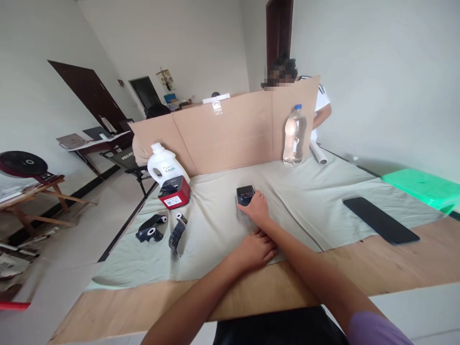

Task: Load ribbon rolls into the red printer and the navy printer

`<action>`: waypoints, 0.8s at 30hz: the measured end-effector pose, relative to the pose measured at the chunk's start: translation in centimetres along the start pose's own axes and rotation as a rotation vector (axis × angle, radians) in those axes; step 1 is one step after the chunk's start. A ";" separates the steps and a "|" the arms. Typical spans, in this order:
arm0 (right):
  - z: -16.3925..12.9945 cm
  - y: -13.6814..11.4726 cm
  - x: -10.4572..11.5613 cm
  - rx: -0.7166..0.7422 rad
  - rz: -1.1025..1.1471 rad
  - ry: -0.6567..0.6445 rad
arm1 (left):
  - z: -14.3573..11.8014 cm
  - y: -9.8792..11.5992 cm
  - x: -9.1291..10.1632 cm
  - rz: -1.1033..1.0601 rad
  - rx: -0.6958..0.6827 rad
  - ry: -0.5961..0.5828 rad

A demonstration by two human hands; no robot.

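Note:
My right hand [257,208] grips a small black box-shaped device [245,191] with a dark glossy top, thumb at its near left edge and fingers along its right side. The device stands on the pale cloth, near the middle. My left hand [256,250] lies on the cloth beside my right forearm, holding nothing, its fingers stretched loosely to the right and partly under that forearm. Left of my hands are a curved black bracket [177,232] and a black part with round pale bushings [151,229]. Behind them sits a red and black box [174,193] with a white label.
A white jug [167,165] and a clear water bottle [295,136] stand before a cardboard screen [230,134]. To the right lie a black slab [381,220] and a white roll [319,154], with a green stool [420,189] beyond the edge. A person sits behind the screen.

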State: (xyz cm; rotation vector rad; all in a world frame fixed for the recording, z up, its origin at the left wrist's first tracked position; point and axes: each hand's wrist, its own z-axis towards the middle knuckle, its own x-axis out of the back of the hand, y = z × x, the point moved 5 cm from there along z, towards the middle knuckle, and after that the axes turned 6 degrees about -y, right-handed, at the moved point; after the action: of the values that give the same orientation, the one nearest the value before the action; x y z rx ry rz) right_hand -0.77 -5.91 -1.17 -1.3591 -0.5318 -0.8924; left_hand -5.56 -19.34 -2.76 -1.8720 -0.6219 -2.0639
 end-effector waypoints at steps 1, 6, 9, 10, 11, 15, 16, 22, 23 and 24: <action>0.1 0.3 0.1 0.024 -0.005 -0.020 | -0.1 0.0 0.1 0.007 -0.021 0.017; 0.6 2.4 0.7 0.171 -0.070 -0.155 | -0.5 0.4 0.7 0.018 -0.155 0.123; 0.3 3.3 0.6 0.263 -0.147 -0.147 | -0.6 0.3 1.0 0.054 -0.199 0.144; 0.2 3.4 0.4 0.283 -0.164 -0.139 | -0.7 0.1 1.2 0.077 -0.196 0.158; 0.1 3.5 0.2 0.293 -0.175 -0.133 | -0.8 -0.2 1.4 0.100 -0.182 0.184; -0.1 3.5 -0.3 0.281 -0.173 -0.150 | -2.2 -3.5 3.9 0.059 0.016 0.433; -0.1 3.4 -0.3 0.283 -0.169 -0.160 | -2.6 -5.0 4.7 -0.014 0.125 0.516; -0.2 3.1 -0.1 0.308 -0.150 -0.223 | -4.2 -17.5 5.3 -0.826 0.981 0.671; -0.2 3.1 -0.1 0.312 -0.146 -0.222 | -3.8 -18.9 5.1 -0.903 1.031 0.630; -0.2 3.1 -0.1 0.319 -0.144 -0.220 | -3.4 -20.1 4.9 -0.960 1.051 0.581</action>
State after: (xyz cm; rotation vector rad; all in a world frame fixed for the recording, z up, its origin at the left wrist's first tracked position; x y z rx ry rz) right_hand 1.65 -6.20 -3.16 -1.1420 -0.9116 -0.7391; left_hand -18.78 -3.26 -0.58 -0.3345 -2.1156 -1.8441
